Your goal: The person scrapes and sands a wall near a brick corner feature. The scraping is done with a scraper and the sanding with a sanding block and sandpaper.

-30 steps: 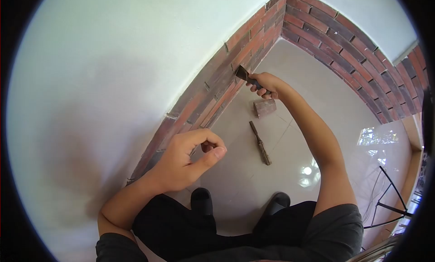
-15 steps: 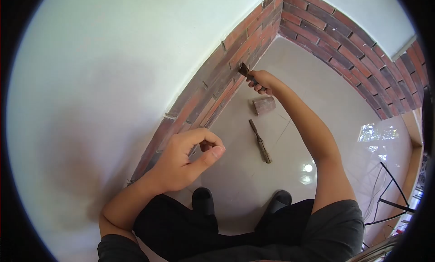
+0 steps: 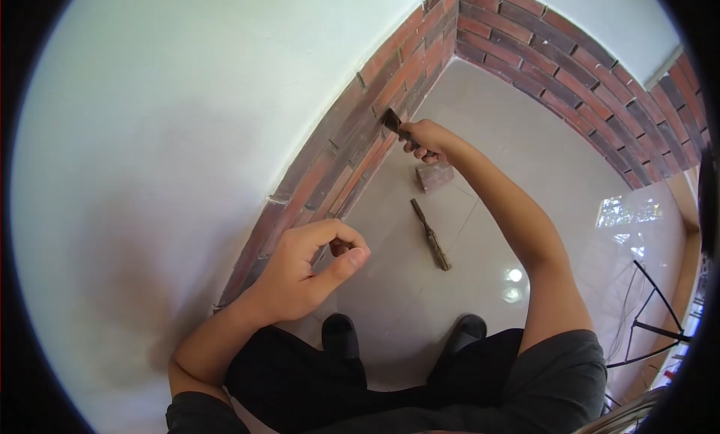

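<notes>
My right hand (image 3: 425,140) is wrapped round the handle of a scraper (image 3: 392,121). The scraper's wide, dark blade meets the low brick wall (image 3: 324,180), a little above the floor. Loosely curled, my left hand (image 3: 315,267) hovers close to the same wall, thumb against the bent fingers and nothing visible in it. Just below my right hand, a reddish-brown block (image 3: 433,177) lies on the floor, partly covered by the fingers. Nearer to me is a slim, worn tool (image 3: 431,235) with a narrow dark end and a thicker, rough handle.
Glossy pale tiles (image 3: 405,306) cover the floor, with my dark slippers (image 3: 342,336) on them. White plaster (image 3: 187,74) rises above the bricks on my left. A second brick wall (image 3: 540,51) meets the first at the far corner. Black metal legs (image 3: 654,330) stand at the right.
My right hand and the scraper have shifted slightly left along the bricks, blade still at the wall. The left hand keeps its curl; the view has tilted a little.
</notes>
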The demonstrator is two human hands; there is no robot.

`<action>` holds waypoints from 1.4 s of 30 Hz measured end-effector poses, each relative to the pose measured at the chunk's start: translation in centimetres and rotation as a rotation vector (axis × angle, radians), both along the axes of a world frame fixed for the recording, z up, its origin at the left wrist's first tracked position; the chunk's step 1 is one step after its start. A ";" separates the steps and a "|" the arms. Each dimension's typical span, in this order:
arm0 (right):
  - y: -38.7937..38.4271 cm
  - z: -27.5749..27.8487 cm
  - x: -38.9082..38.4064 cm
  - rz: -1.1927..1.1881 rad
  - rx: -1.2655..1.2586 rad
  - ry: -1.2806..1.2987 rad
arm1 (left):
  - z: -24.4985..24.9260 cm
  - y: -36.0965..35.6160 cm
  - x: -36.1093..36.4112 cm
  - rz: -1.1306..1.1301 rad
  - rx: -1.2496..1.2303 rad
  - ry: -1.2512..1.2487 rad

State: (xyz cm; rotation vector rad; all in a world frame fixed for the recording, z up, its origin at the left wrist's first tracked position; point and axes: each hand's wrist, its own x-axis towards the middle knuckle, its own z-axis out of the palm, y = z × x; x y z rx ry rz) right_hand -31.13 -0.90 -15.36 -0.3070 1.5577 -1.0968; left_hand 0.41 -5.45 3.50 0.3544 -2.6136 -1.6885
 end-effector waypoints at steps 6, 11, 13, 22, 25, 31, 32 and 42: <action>-1.0 -3.1 -1.5 -0.071 -0.003 0.024 | -0.6 -0.3 0.1 -0.004 -0.032 0.022; -0.4 -7.1 -2.1 -0.121 0.058 0.208 | -1.4 -0.7 0.1 0.060 0.020 -0.015; 0.8 -9.5 -3.1 -0.108 0.079 0.364 | -1.4 -1.0 0.3 0.101 0.047 -0.013; 13.3 -17.9 -4.5 0.113 0.501 1.174 | -1.4 -1.0 0.1 0.114 0.027 -0.004; 15.5 -19.4 -3.9 0.232 0.525 1.211 | -1.7 -0.5 -0.6 0.125 0.022 0.009; 14.5 -20.3 -4.0 0.369 0.574 1.369 | -1.9 0.1 -1.5 0.070 0.001 -0.030; 14.0 -19.9 -3.7 0.398 0.642 1.352 | -1.9 0.1 -1.6 0.065 -0.005 -0.033; 12.9 -20.1 -3.8 0.139 0.583 1.097 | -1.8 0.0 -0.9 0.106 -0.003 -0.042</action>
